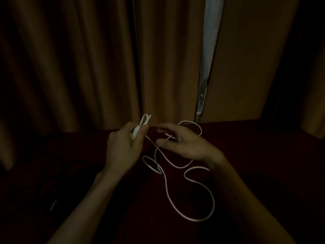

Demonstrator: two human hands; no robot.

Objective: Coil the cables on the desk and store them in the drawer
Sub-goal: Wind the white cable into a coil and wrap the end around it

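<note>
Closest in, most of the white cable (198,219) lies in loose loops on the dark desk (246,155). The left hand (123,147) grips a small coil (135,132), and the right hand (186,147), fingers half curled, lightly pinches the strand. So it's mid-coiling, I'd say. Next up is feeding slack round without tangling. Curtain (158,67) behind, no drawer visible.

The cable (166,186) is showing plain white along its loose loops and in its small wound bundle. The desk (246,155) beneath it is looking a deep, dark red, plain in the dim light. The curtain (88,59) behind is hanging in plain orange-brown, its folds shading towards black. A pale bluish-grey strip (209,41) is showing at the curtain's gap.
</note>
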